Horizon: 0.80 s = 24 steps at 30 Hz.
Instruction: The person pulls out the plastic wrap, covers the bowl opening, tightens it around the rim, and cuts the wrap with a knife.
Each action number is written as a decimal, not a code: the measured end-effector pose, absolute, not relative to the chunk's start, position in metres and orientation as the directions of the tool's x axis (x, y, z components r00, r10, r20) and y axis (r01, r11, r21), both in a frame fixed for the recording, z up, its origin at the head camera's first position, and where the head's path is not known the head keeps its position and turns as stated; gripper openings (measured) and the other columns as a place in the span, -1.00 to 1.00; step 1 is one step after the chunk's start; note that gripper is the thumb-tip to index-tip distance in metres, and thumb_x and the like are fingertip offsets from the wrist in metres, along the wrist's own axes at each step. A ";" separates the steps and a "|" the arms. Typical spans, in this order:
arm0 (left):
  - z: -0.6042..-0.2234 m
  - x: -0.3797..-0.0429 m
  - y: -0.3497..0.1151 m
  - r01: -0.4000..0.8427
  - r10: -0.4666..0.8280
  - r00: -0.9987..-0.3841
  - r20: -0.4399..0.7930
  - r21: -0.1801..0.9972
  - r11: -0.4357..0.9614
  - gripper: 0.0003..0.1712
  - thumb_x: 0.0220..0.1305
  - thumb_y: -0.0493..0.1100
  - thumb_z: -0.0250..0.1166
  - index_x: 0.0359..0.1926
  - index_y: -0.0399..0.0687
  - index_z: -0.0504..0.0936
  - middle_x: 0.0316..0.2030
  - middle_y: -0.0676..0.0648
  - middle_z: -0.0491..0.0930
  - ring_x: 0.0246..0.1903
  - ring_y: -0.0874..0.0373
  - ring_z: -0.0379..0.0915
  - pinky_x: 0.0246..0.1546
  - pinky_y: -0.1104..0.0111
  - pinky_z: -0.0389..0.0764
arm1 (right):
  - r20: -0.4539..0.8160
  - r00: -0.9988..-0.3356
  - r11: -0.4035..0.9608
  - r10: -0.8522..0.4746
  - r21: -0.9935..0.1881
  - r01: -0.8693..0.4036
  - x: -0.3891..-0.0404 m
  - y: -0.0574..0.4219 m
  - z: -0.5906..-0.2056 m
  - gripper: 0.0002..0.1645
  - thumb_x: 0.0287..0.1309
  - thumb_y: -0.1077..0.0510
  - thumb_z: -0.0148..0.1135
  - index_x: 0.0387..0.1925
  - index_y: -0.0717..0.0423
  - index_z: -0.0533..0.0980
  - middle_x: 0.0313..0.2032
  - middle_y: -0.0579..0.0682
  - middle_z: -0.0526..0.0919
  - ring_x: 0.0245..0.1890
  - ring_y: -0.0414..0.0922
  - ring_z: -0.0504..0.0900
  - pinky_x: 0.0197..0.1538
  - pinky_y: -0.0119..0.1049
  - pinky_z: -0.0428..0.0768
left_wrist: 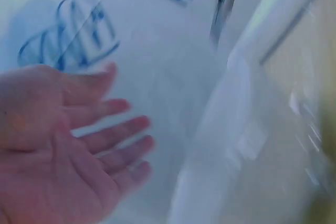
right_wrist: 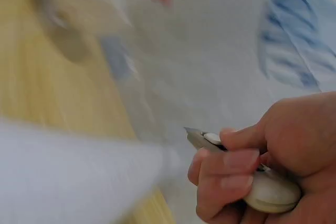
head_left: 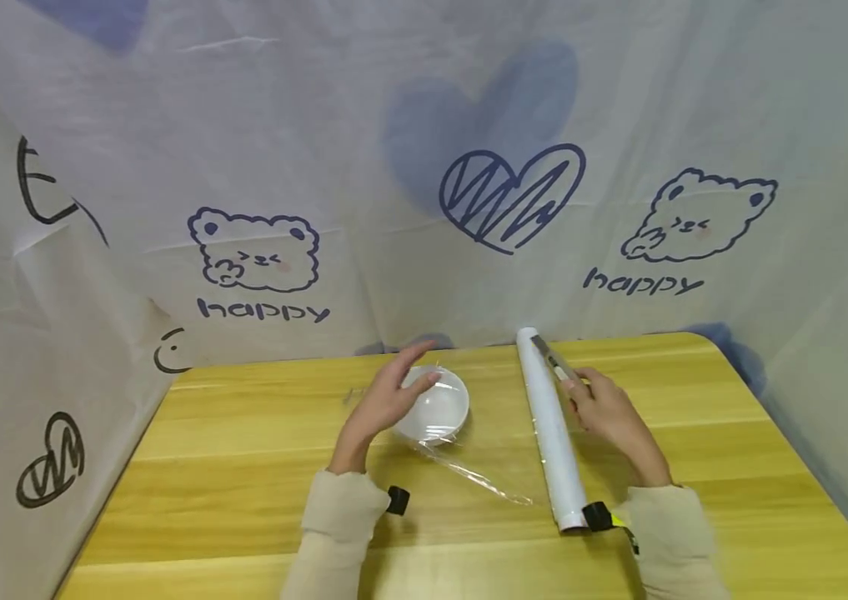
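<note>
My left hand (head_left: 382, 402) hovers at the left side of a white bowl (head_left: 444, 410), fingers extended and holding nothing. In the left wrist view the palm of that hand (left_wrist: 58, 145) faces the camera with its fingers spread. Clear cling film (head_left: 479, 477) lies over the bowl and trails in a crumpled strip toward the right. My right hand (head_left: 609, 412) grips a utility knife (head_left: 560, 365), fingers curled round its pale handle (right_wrist: 273, 190) and thumb on top. A short blade tip shows in the right wrist view. The knife overlaps the far part of a white cling film roll (head_left: 549, 429).
The roll lies lengthwise on the wooden table (head_left: 243, 475), between the bowl and my right hand. A white curtain (head_left: 363, 150) with blue drawings hangs behind the table's far edge and along both sides. Each wrist wears a small black camera (head_left: 398, 500).
</note>
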<state>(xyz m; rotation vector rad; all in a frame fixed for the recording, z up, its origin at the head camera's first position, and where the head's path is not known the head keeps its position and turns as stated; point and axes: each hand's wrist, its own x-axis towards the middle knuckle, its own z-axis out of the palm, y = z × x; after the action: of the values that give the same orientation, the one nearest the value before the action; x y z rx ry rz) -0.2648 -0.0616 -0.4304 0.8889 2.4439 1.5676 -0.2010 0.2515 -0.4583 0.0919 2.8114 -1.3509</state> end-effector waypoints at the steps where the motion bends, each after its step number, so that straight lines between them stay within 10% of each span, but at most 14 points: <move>1: -0.428 -0.271 -0.052 0.425 0.560 -0.809 0.182 0.838 0.341 -0.45 0.38 -0.21 0.12 0.34 -0.22 0.26 0.32 -0.25 0.24 0.33 -0.12 0.10 0.31 0.02 0.16 | -0.033 -0.999 0.657 0.032 -0.752 0.046 -0.208 0.242 -0.456 -0.57 0.46 0.05 -0.17 0.10 0.32 0.30 -0.48 0.10 0.48 -0.63 -0.12 0.40 -0.61 -0.28 0.40; 6: -0.431 -0.317 -0.001 0.479 0.690 -0.723 -0.028 0.699 0.531 -0.45 0.45 0.01 -0.02 0.36 -0.13 0.28 0.31 -0.12 0.30 0.31 0.00 0.16 0.29 0.18 0.22 | -0.013 -0.999 0.816 0.029 -0.577 0.031 -0.241 0.203 -0.451 -0.62 0.42 0.17 -0.14 0.07 0.42 0.31 -0.37 0.20 0.53 -0.54 -0.03 0.50 -0.56 -0.25 0.46; 12: -0.436 -0.345 0.048 0.410 0.598 -0.788 -0.149 0.598 0.689 -0.47 0.49 -0.01 -0.15 0.29 -0.24 0.34 0.24 -0.16 0.36 0.22 0.01 0.28 0.18 0.28 0.35 | -0.068 -0.994 0.869 0.085 -0.484 0.107 -0.262 0.186 -0.451 -0.60 0.28 0.26 -0.02 0.05 0.50 0.26 -0.32 0.30 0.50 -0.47 0.05 0.50 -0.55 -0.21 0.47; 19: -0.580 -0.456 0.095 0.377 0.463 -0.884 -0.061 0.491 0.785 -0.60 0.40 0.04 -0.07 -0.44 -0.05 0.54 -0.34 -0.07 0.53 -0.37 0.07 0.41 -0.41 0.28 0.44 | -0.091 -0.990 0.864 0.105 -0.485 0.137 -0.265 0.185 -0.460 -0.58 0.28 0.25 -0.06 0.06 0.48 0.22 -0.30 0.31 0.47 -0.44 0.07 0.50 -0.52 -0.19 0.48; 24: -0.561 -0.442 0.093 0.308 0.419 -0.903 -0.094 0.539 0.784 -0.51 0.33 0.10 0.07 -0.65 -0.06 0.53 -0.56 -0.05 0.49 -0.56 0.09 0.35 -0.53 0.29 0.44 | -0.087 -0.989 0.863 0.121 -0.483 0.148 -0.265 0.190 -0.461 -0.62 0.29 0.25 -0.06 0.03 0.46 0.24 -0.34 0.28 0.47 -0.46 0.06 0.50 -0.52 -0.20 0.48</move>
<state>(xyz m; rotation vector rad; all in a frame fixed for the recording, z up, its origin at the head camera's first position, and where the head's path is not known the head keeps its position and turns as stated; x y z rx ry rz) -0.4418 0.0926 -0.5606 0.5701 2.7671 0.7818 -0.2646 0.1898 -0.4612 0.2160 2.9802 -0.7799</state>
